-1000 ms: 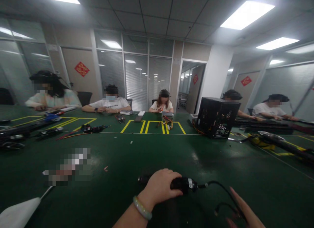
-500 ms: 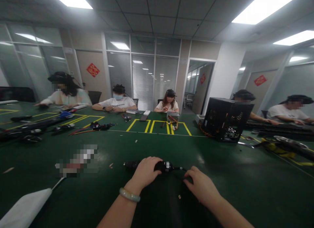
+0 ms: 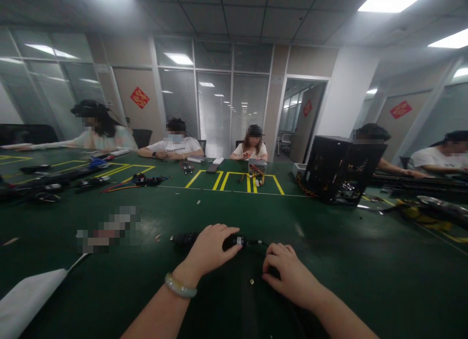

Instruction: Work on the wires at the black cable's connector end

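Note:
A black electric screwdriver (image 3: 185,238) lies sideways on the green tabletop, its metal tip towards the left. My left hand (image 3: 214,246) is laid over its body with the fingers wrapped round it; a pale bracelet circles the wrist. From the right end of the tool runs a black cable (image 3: 254,242). My right hand (image 3: 288,271) rests at that cable with curled fingers closed on it, and its fingertips are partly hidden. Between the hands, nearer to me, lies a tiny brass-coloured piece (image 3: 251,281).
A white object with a thin stem (image 3: 32,300) lies at lower left. Black parts and cables (image 3: 142,180) cover the far left. A black computer case (image 3: 341,171) stands at right, near a power supply (image 3: 258,165) across the table. Several people sit around.
My hands and the screwdriver appear further left in the picture, and the view has tilted slightly. My right hand's fingers have curled in at the cable. A person at far left has stretched out an arm.

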`<state>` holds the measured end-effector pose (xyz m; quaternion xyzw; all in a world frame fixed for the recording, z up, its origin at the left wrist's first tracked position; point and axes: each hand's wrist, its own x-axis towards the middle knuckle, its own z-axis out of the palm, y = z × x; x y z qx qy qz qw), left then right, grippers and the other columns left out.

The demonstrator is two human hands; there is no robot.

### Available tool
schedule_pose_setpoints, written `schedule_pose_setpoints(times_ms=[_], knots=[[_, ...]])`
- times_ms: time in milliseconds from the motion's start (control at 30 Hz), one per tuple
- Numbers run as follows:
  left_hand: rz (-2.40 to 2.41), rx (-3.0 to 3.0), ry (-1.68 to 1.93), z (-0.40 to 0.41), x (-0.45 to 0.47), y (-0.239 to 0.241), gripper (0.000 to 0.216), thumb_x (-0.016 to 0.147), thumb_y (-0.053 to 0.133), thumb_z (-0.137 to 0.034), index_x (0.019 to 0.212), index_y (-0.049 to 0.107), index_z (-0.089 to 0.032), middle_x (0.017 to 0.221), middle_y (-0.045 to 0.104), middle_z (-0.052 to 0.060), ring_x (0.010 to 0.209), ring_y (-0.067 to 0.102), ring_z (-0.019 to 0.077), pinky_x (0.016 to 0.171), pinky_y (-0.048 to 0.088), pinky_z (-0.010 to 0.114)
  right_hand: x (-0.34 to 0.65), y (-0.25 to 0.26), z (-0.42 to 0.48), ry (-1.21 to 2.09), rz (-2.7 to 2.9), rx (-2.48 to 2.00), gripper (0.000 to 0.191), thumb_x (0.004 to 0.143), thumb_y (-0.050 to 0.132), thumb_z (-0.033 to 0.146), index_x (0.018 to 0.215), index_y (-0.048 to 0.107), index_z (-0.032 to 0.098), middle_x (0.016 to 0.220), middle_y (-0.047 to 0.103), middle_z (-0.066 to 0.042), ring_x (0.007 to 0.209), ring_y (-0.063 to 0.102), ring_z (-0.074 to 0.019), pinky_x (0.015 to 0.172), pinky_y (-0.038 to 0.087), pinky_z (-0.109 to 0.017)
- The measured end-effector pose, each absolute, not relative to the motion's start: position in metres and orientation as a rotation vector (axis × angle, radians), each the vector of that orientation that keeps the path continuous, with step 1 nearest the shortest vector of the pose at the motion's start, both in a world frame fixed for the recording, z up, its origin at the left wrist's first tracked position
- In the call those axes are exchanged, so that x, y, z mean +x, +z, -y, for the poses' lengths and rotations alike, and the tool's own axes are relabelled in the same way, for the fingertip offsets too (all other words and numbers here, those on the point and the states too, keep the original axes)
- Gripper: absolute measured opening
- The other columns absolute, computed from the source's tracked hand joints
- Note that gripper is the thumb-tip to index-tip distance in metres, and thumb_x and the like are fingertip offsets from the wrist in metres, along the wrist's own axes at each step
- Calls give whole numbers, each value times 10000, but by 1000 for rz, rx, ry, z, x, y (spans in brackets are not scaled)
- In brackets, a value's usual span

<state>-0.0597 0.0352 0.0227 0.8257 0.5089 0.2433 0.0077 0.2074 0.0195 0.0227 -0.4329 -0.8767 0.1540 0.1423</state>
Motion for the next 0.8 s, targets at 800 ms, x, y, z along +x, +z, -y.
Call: schedule_pose_setpoints(times_ms=[800], knots=[[-1428,2672,527,-20,-18,14,167,824,625,-221,987,605,-254,987,621,-7,934,553,198,837,377,336,201,-5,-28,748,2249,-1418,68,954,503,256,935,563,228,706,673,42,673,626,-143,589,369,-230]])
